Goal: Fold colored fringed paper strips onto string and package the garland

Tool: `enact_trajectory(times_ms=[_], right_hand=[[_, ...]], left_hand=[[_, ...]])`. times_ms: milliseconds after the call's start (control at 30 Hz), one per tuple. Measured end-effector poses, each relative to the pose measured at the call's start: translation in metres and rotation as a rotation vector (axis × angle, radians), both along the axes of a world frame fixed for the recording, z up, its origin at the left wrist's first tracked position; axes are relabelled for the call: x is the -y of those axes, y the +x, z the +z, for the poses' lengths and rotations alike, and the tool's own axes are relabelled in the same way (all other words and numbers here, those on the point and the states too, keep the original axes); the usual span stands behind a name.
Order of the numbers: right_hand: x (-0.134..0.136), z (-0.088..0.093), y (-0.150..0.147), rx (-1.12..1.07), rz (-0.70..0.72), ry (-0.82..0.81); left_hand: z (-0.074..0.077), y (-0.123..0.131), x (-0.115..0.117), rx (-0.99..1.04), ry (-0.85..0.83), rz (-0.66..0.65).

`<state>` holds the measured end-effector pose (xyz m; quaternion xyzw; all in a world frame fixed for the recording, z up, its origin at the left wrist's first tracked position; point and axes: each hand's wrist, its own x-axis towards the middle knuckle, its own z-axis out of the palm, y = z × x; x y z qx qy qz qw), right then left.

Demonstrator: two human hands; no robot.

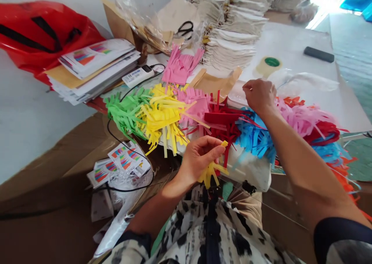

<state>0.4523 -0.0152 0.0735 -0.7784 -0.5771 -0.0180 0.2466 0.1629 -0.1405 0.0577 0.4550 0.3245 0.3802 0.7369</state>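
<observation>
Work table (pixel 293 43), L hand (pixel 200 159) fingers gripping 1 yellow paper fringe (pixel 210 173), R hand (pixel 259 97) fingers curled, grip on clear plastic (pixel 236 95) unclear

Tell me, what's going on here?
A person pinches a bunch of yellow fringed paper in their left hand, close to a row of green fringed paper, yellow fringed paper, red fringed paper and blue fringed paper. Their right hand is at the edge of clear plastic. Further back lie black-handled scissors and stacks of folded cream sheets.
</observation>
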Motion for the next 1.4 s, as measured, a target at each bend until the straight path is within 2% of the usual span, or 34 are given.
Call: enact_trajectory(times_ms=[67,133,200,300,400,500,633,867,1033,1233,1400], right_hand=[[0.034,0.018,-0.019,-0.124,-0.008,0.143],[0.08,0.034,-0.046,-0.346,0.12,0.235],[0.131,0.041,-0.074,-0.545,0.23,0.262],[0.193,0.036,-0.105,-0.76,0.303,0.245],[0.224,0.025,-0.115,-0.827,0.332,0.207],[0.236,0.02,-0.112,-0.824,0.341,0.22],[0.245,0.025,-0.109,-0.786,0.357,0.235],[0.261,0.024,-0.118,-0.75,0.325,0.224],[0.269,0.017,-0.122,-0.842,0.298,0.248],[0.275,0.014,-0.115,-0.847,0.216,0.243],[0.275,0.011,-0.115,-0.943,0.239,0.217]], left_hand=[[0.002,0.0,0.005,-0.026,0.048,0.022],[0.005,-0.001,0.011,-0.049,0.103,0.05],[0.007,0.0,0.018,-0.06,0.143,0.075],[0.008,0.002,0.029,-0.055,0.201,0.092],[0.009,0.006,0.039,-0.066,0.276,0.086],[0.011,0.009,0.048,-0.081,0.371,0.083],[0.017,0.01,0.054,-0.107,0.499,0.089],[0.023,0.009,0.063,-0.146,0.608,0.068],[0.02,0.01,0.067,-0.114,0.5,0.074],[0.012,0.009,0.067,-0.012,0.317,-0.065],[0.008,0.011,0.07,0.014,0.345,0.01]])
